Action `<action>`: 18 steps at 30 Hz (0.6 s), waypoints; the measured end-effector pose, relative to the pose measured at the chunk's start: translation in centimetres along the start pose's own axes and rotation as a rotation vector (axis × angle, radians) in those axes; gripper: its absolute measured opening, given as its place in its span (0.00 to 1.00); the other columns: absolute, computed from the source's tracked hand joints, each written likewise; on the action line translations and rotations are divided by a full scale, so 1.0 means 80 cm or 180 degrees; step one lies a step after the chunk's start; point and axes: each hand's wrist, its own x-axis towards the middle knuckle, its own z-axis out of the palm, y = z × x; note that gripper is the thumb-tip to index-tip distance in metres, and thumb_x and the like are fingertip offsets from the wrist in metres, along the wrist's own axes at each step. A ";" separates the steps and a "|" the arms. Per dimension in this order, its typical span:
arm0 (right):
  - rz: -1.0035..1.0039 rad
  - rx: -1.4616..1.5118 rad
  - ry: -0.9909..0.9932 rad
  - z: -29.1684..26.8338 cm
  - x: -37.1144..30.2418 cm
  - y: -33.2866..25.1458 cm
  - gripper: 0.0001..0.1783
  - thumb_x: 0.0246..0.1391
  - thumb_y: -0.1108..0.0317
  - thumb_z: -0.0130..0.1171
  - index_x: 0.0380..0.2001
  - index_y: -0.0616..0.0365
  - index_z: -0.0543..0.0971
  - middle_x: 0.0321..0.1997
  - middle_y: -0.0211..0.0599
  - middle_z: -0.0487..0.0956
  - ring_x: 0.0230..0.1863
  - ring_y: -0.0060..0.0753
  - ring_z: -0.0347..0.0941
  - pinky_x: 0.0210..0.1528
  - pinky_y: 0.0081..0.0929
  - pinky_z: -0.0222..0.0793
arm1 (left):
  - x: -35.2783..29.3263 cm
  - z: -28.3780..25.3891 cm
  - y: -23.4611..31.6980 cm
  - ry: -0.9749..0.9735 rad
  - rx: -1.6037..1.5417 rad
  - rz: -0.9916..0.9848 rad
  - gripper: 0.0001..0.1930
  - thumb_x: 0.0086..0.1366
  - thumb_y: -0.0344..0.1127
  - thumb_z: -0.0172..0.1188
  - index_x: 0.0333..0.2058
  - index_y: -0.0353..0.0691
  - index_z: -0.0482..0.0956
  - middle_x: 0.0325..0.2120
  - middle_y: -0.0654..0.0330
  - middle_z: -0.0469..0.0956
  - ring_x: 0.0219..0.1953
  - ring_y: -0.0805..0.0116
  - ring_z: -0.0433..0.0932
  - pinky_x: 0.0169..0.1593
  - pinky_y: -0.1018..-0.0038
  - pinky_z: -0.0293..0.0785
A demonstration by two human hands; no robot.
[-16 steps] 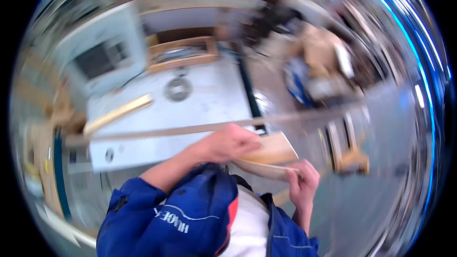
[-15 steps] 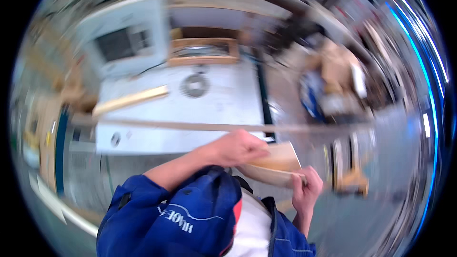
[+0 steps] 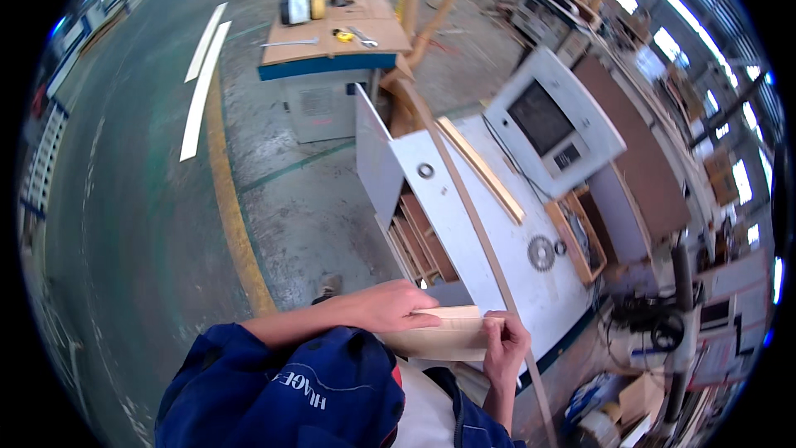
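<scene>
A short, pale wooden board [image 3: 439,342] is held in front of my chest, its long side running left to right. My left hand [image 3: 394,307] is closed on its left end, with the thumb along the upper edge. At the other end my right hand [image 3: 506,347] pinches the board between thumb and fingers. Just beyond stands a white-topped table [image 3: 539,303]. A long, thin brown strip [image 3: 466,191] crosses the table and passes close to my right hand. A narrow wooden batten [image 3: 481,170] lies farther back.
On the table are a toothed disc [image 3: 541,254], a small ring [image 3: 425,171], a wooden box [image 3: 576,236] and a white panel with a screen [image 3: 551,120]. A workbench [image 3: 327,54] with tools stands far left. White strips [image 3: 205,95] lie on the floor.
My view has swung left, bringing the floor and workbench into sight. Both hands still hold the board, now more level, and my left hand sits farther from the right-hand table side.
</scene>
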 end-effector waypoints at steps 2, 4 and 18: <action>-0.0049 -0.0193 -0.0303 0.054 0.018 -0.034 0.06 0.61 0.72 0.62 0.34 0.65 0.81 0.29 0.30 0.79 0.30 0.16 0.70 0.35 0.18 0.66 | -0.053 -0.040 -0.003 0.0263 -0.0101 -0.0164 0.18 0.68 0.46 0.61 0.35 0.32 0.81 0.25 0.43 0.77 0.27 0.44 0.75 0.33 0.61 0.71; -0.0026 -0.0123 -0.0587 0.107 0.043 -0.056 0.07 0.60 0.71 0.63 0.34 0.65 0.81 0.29 0.30 0.80 0.31 0.17 0.72 0.36 0.19 0.69 | -0.096 -0.072 -0.028 0.0684 -0.0076 -0.0246 0.18 0.66 0.46 0.64 0.35 0.32 0.82 0.25 0.44 0.78 0.27 0.47 0.77 0.33 0.62 0.72; 0.1109 0.1868 -0.1783 0.588 0.234 -0.132 0.36 0.57 0.70 0.68 0.65 0.65 0.65 0.62 0.44 0.74 0.62 0.35 0.70 0.64 0.35 0.67 | -0.355 -0.418 -0.207 0.3263 -0.2084 -0.0842 0.14 0.71 0.36 0.60 0.46 0.28 0.82 0.35 0.60 0.85 0.36 0.78 0.79 0.40 0.78 0.76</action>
